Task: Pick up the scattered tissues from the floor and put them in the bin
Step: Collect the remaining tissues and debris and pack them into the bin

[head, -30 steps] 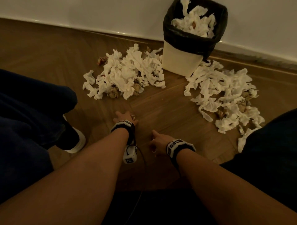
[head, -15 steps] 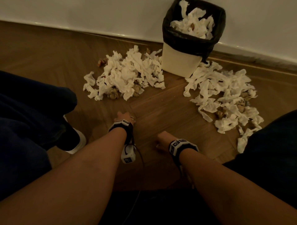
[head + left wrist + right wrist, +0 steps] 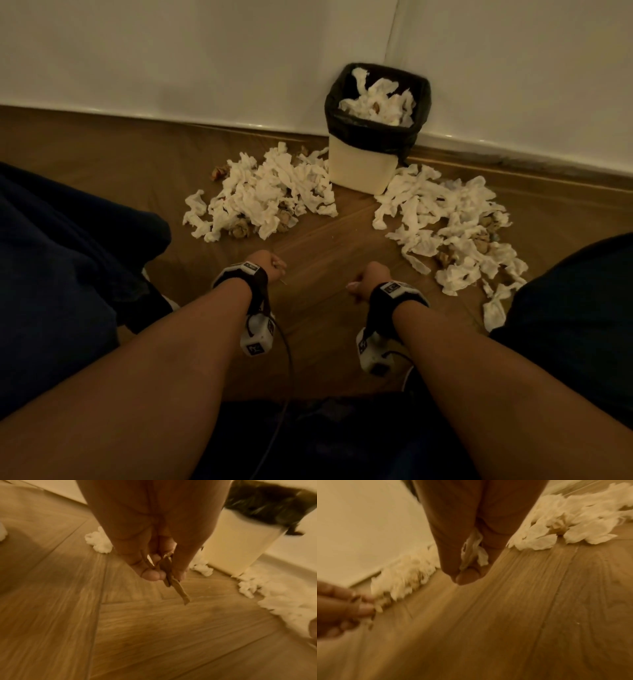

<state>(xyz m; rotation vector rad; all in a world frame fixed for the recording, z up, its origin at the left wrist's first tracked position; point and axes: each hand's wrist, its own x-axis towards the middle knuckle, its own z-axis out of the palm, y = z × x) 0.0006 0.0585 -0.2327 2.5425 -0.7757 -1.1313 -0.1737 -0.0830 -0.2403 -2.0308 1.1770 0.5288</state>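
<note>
My left hand (image 3: 154,545) pinches brown paper scraps (image 3: 173,580); right hand (image 3: 471,545) clutches a white tissue (image 3: 474,550). Tissue piles (image 3: 267,192) flank the bin (image 3: 363,168) (already half full).

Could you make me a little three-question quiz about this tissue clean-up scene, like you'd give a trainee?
1. True or false: the bin is empty.
2. The left hand pinches: A) a white tissue, B) brown scraps, C) nothing.
3. How many tissue piles lie on the floor?

Key: 1 false, tissues fill it. 2 B. 3 two, the left pile and the right pile, one on each side of the bin.
</note>
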